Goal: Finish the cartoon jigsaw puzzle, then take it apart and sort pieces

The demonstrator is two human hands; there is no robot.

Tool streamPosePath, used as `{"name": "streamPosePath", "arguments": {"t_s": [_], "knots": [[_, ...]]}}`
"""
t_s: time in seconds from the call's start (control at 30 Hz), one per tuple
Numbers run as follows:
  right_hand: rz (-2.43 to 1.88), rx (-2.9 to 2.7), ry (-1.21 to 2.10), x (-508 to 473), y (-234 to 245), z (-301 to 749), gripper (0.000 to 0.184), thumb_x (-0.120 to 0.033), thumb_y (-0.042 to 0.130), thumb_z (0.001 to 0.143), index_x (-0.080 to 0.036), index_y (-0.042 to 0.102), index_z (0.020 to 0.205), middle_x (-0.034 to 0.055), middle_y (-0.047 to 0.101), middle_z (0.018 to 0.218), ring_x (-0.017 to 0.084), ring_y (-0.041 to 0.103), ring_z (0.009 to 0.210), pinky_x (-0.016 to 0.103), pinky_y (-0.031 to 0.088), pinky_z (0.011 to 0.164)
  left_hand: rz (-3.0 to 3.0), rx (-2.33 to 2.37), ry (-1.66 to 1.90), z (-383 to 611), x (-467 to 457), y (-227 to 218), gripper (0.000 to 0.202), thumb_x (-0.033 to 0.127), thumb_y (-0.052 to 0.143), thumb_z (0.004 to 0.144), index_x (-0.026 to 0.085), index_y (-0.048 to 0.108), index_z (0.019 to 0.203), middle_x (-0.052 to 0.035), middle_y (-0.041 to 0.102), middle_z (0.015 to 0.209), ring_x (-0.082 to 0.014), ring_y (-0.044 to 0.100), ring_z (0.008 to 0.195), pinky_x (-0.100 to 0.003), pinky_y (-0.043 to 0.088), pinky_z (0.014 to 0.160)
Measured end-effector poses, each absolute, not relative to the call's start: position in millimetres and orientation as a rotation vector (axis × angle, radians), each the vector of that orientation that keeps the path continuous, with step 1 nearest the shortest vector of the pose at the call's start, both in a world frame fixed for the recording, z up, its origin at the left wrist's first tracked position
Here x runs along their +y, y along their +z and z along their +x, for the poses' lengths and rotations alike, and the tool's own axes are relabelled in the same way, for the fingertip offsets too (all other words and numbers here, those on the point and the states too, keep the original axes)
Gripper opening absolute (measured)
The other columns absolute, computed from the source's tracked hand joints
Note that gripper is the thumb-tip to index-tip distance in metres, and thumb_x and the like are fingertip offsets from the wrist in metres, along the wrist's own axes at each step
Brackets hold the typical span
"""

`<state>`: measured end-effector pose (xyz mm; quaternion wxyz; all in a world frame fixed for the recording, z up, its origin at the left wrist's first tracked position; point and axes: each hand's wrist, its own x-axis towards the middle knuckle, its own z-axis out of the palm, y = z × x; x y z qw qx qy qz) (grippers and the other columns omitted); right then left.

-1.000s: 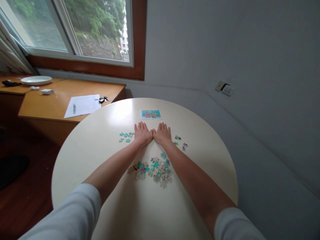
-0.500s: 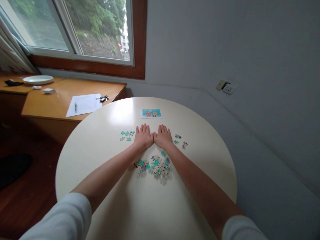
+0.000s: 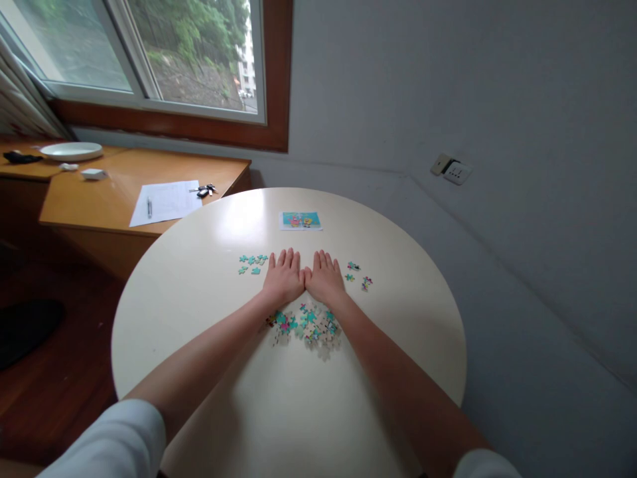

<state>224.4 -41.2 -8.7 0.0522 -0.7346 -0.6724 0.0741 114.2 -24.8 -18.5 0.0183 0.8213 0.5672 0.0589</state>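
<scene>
Teal and grey puzzle pieces (image 3: 312,325) lying heaped on a glossy cream table (image 3: 189,299)

Left hand (image 3: 284,277) and right hand (image 3: 325,279) are resting palms down, thumbs touching, straight fingers slightly spread and pointing toward a rectangular picture card (image 3: 300,221). Thin, knobbed and notched, the heaped pieces are sitting just nearer the person than both hands, the heap's long axis running left to right, single pieces lying at mixed angles. Small groups are flanking the hands: teal pieces (image 3: 255,271) left, mixed-colour pieces (image 3: 366,283) right.
</scene>
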Motion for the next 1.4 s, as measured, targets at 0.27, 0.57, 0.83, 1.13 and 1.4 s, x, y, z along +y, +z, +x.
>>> {"name": "streamPosePath", "arguments": {"t_s": [0.27, 0.57, 0.83, 1.13, 1.4], "knots": [[-2.156, -2.03, 0.079, -52.9, -15.8, 223.1, 0.057, -0.03, 0.024, 0.092, -0.003, 0.025, 0.142, 0.0141, 0.024, 0.15, 0.024, 0.02, 0.139, 0.041, 0.011, 0.113, 2.585, 1.738, 0.208, 112.6, -31.2, -19.0, 0.059, 0.039, 0.019, 0.091, 0.01, 0.027, 0.143, -0.0122, 0.024, 0.15, -0.0269, 0.019, 0.139, -0.048, 0.009, 0.113], [-2.119, -2.036, 0.045, -52.4, -16.8, 224.7, 0.056, -0.028, 0.026, 0.091, -0.001, 0.029, 0.14, 0.016, 0.028, 0.148, 0.026, 0.023, 0.138, 0.043, 0.014, 0.112, 2.601, 1.722, 0.227, 111.9, -30.1, -19.8, 0.059, 0.037, 0.02, 0.091, 0.009, 0.027, 0.142, -0.0135, 0.025, 0.149, -0.0282, 0.021, 0.138, -0.05, 0.013, 0.112], [-2.099, -2.063, 0.081, -52.0, -14.4, 228.0, 0.053, -0.028, 0.029, 0.091, -0.005, 0.032, 0.14, 0.016, 0.028, 0.148, 0.026, 0.024, 0.138, 0.044, 0.016, 0.112, 2.579, 1.69, 0.198, 111.3, -28.2, -15.4, 0.058, 0.037, 0.024, 0.091, 0.009, 0.029, 0.141, -0.0149, 0.025, 0.149, -0.0295, 0.021, 0.138, -0.051, 0.014, 0.111], [-2.081, -2.064, 0.092, -51.9, -15.9, 229.4, 0.053, -0.028, 0.029, 0.092, -0.006, 0.033, 0.139, 0.0158, 0.029, 0.147, 0.026, 0.024, 0.137, 0.044, 0.015, 0.112, 2.575, 1.681, 0.225, 111.2, -28.7, -14.6, 0.056, 0.037, 0.025, 0.091, 0.01, 0.031, 0.14, -0.0152, 0.027, 0.148, -0.03, 0.022, 0.137, -0.051, 0.015, 0.111], [-2.08, -2.059, 0.085, -51.5, -14.3, 229.2, 0.053, -0.029, 0.029, 0.092, -0.006, 0.034, 0.139, 0.016, 0.03, 0.147, 0.026, 0.025, 0.137, 0.044, 0.016, 0.111, 2.581, 1.682, 0.226, 111.1, -29.3, -13.7, 0.056, 0.036, 0.025, 0.09, 0.01, 0.033, 0.14, -0.0154, 0.028, 0.148, -0.0305, 0.023, 0.137, -0.052, 0.016, 0.11]]}}
